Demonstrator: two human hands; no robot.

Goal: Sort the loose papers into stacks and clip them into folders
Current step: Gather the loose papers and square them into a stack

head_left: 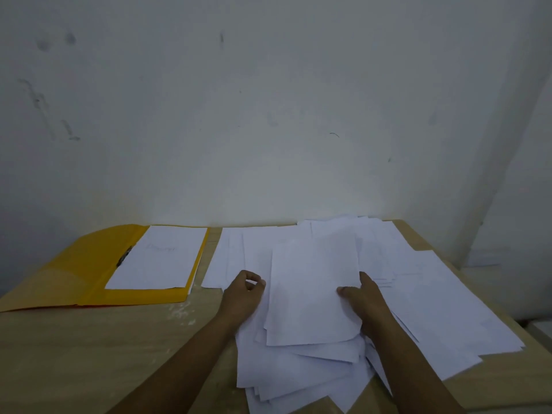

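Note:
A wide spread of loose white papers (418, 297) covers the right half of the wooden table (89, 354). My right hand (363, 300) grips the right edge of the top sheet (310, 288), thumb on top and fingers under it. My left hand (243, 294) rests on the papers just left of that sheet, fingers curled with nothing in them. At the left lies an open yellow folder (74, 279) with a neat stack of white sheets (158, 258) inside, beside a dark metal clip (124, 256) at its spine.
A scuffed white wall (268, 115) rises directly behind the table's far edge. The table's right edge runs close past the papers, with a white surface (540, 327) beyond it. Bare wood shows in front of the folder.

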